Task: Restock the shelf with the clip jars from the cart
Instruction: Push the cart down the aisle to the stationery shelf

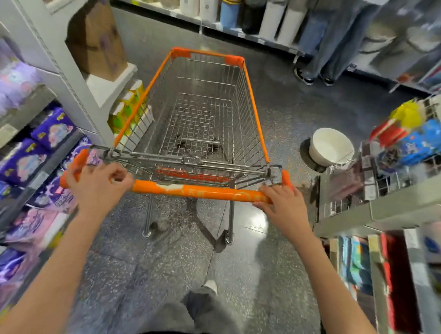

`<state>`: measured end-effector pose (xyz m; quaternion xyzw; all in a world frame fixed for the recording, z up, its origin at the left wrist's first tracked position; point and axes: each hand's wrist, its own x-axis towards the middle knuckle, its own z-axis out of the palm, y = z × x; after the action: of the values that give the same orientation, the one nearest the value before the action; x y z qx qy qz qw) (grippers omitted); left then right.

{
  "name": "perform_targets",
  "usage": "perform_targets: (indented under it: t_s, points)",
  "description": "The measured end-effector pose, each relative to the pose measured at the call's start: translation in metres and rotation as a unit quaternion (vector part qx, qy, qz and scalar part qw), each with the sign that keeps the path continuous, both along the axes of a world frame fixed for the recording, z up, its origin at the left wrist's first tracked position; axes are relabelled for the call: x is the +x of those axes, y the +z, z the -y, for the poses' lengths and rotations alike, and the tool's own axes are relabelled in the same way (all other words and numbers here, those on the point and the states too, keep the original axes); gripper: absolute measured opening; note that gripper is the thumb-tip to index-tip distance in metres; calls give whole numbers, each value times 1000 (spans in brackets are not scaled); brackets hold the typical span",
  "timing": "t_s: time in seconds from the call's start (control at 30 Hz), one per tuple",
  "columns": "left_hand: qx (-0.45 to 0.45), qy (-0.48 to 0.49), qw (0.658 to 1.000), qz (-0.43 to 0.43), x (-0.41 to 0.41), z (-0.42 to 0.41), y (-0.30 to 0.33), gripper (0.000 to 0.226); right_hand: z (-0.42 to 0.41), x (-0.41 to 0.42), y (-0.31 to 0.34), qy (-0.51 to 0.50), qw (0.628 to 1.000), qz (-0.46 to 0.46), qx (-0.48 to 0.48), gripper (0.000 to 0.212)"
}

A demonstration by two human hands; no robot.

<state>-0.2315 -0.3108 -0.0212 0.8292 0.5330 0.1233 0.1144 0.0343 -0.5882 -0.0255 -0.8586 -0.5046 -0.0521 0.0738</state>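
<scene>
Just one wire cart (204, 109), left hand (96, 183) and right hand (281, 205) both wrapped round its one orange handle (195, 191).

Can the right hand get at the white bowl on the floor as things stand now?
Probably not directly: the right hand grips the cart handle, and the white bowl sits low on the floor beside the cart. Nothing blocks it.

Both bare forearms reach forward and slightly inward. The left hand (98, 183) sits at the left end of the handle bar (200, 191), fingers curled, apparently round it, though blur hides the grip. The right hand (281, 203) lies on the bar's right end, fingers (261, 203) wrapped over it, wrist straight.
</scene>
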Motion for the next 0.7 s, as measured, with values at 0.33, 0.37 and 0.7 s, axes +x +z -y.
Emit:
perform_targets:
  t_s: [0.33,0.37,0.7]
  points:
    - [-46,-290,951,95,45,110,6,40,44,-76,-9,-47,998,-28,23,47]
    - [-44,-318,943,90,51,123,4,41,48,-84,-9,-50,998,-34,25,47]
    - [-81,-425,901,-21,64,216,-8,48,108,-155,-16,-11,989,-124,86,40]
